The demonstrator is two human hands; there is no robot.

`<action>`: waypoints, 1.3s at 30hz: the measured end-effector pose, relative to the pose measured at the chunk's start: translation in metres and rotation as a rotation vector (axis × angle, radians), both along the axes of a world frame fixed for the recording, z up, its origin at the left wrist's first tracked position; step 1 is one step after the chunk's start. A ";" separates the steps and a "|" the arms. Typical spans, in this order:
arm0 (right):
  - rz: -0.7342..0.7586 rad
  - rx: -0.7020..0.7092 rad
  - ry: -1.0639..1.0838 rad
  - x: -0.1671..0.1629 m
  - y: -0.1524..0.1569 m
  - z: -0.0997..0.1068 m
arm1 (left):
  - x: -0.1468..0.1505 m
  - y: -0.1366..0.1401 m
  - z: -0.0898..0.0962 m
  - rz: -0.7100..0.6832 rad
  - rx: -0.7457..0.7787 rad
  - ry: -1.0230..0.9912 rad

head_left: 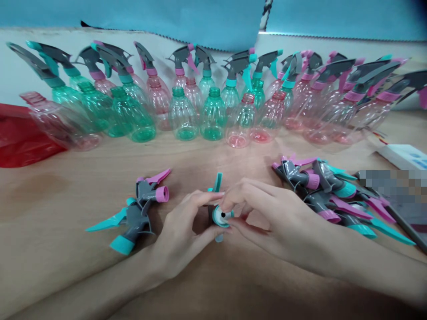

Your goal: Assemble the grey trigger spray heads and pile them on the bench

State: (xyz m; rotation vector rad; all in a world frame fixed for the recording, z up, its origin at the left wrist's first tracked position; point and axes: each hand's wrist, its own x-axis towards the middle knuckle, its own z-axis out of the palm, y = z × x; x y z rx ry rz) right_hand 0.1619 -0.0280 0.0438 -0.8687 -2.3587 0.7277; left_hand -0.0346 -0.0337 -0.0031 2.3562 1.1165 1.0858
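Observation:
Between my two hands a grey and teal spray trigger head [218,182] is held with the underside of its collar facing up. A white insert with a dark hole shows inside the teal collar. My left hand [182,226] grips the head from the left, its thumb and fingers closed around it. From the right, the fingertips of my right hand [263,213] pinch at the collar's rim. To the left lie a pink and grey trigger head [147,191] and a teal and grey trigger head [133,222], touching each other.
A heap of pink and teal trigger heads [320,191] lies to the right, beside a dark flat object [393,195]. Several open bottles [213,115] stand in front of bottles fitted with triggers. Left is a red bag [23,138]; right, a white box [403,155].

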 end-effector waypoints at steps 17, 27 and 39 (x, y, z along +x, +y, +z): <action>0.018 -0.040 -0.088 0.000 -0.001 0.005 | -0.003 0.000 -0.001 -0.036 0.018 0.011; 0.024 -0.018 -0.103 0.002 0.000 0.008 | -0.001 -0.001 0.000 -0.032 0.037 0.023; 0.031 -0.038 -0.062 -0.004 0.000 0.002 | -0.004 -0.002 -0.007 -0.049 -0.020 -0.025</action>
